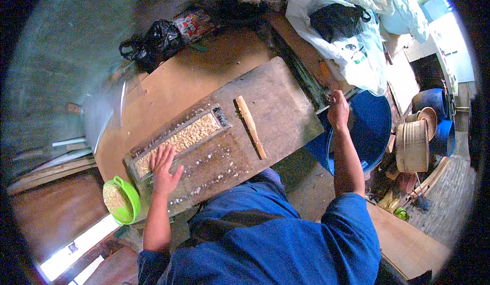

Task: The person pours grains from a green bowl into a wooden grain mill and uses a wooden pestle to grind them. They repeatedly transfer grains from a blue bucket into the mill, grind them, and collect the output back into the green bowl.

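My left hand [165,170] lies with its fingers spread on the near edge of a long narrow tray, touching the pale, crumbly pieces [195,134] that fill it. The tray [224,117] rests on a worn wooden board [283,93]. Right of it on the board lies a wooden stick [250,126], with nothing holding it. My right hand [338,107] is at the board's far right, above the rim of a large blue tub [369,132], with its fingers curled; whether it grips something there is hidden. A green plastic bowl [132,199] holding pale material stands at the board's left end.
Black plastic bags [164,40] and a printed packet [193,24] lie at the back of the brown table surface [183,82]. White plastic bags [363,51] hang at the upper right. Buckets [411,147] and blue barrels [428,103] stand farther right on the floor.
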Motion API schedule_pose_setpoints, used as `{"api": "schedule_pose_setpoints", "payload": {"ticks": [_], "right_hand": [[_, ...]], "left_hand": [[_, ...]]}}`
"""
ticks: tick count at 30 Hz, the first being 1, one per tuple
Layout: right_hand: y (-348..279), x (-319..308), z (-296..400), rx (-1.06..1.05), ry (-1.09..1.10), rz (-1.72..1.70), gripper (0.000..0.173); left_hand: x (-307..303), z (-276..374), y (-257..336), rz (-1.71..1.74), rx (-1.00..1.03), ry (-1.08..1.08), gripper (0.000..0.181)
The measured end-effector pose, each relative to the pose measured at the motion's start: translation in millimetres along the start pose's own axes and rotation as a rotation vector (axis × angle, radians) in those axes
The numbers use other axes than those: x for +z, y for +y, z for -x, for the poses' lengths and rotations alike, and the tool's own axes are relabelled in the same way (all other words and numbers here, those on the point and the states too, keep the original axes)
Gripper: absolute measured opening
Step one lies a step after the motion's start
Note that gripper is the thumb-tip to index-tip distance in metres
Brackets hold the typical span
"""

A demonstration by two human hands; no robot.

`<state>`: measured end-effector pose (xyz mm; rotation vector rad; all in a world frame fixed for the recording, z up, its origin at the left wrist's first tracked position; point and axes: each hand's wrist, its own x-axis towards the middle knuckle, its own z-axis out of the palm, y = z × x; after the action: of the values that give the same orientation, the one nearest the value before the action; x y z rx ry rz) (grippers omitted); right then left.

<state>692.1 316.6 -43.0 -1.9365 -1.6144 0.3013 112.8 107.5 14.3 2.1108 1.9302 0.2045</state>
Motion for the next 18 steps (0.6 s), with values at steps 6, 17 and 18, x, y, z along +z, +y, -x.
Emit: {"api": "schedule_pose_setpoints", "payload": {"ticks": [6,17,18], "right_hand": [[-15,6,21,-0.128,-0.251,0.273,0.017],[-54,-3,31,-0.158,-0.349,-0.045,0.018],[-51,-2,29,-0.126,-0.355,-0.037,0.018]], "left_hand": [[1,-2,0,0.011,-0.007,0.002,0.07],[1,2,-2,0.05,0.007,0.05,0.068],[2,3,-3,0.053,0.015,0.058,0.068]]}}
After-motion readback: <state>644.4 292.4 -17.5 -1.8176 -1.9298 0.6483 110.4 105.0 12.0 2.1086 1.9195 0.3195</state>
